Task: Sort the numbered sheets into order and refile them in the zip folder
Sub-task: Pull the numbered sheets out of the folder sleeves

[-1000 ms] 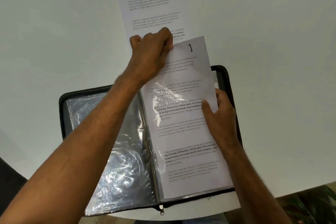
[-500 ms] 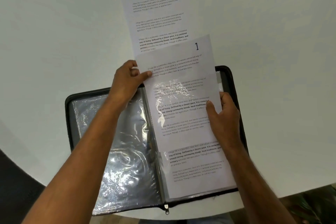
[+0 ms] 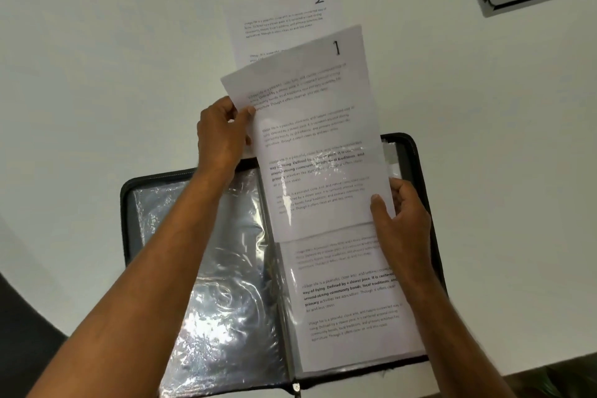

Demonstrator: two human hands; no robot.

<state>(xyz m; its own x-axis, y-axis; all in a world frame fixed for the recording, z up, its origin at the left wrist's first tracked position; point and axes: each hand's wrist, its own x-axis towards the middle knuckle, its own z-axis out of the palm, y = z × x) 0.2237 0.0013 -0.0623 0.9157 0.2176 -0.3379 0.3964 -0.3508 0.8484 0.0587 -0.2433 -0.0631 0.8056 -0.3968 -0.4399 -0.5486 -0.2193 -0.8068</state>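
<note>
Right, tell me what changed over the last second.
Sheet 1 has slid further up out of the sleeve, toward sheet 2. The left hand moved from its top edge to a grip on its left edge. The right hand still holds its right edge; the zip folder remains open.

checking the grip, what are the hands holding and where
Both hold the white printed sheet numbered 1: left hand pinches its upper left edge, right hand its right edge.

The sheets (image 3: pixel 310 126) are matt white paper. The zip folder (image 3: pixel 416 152) has a dull black cloth edge and glossy, crinkled clear plastic sleeves (image 3: pixel 200 268). The worktop (image 3: pixel 97 74) is smooth matt white.
</note>
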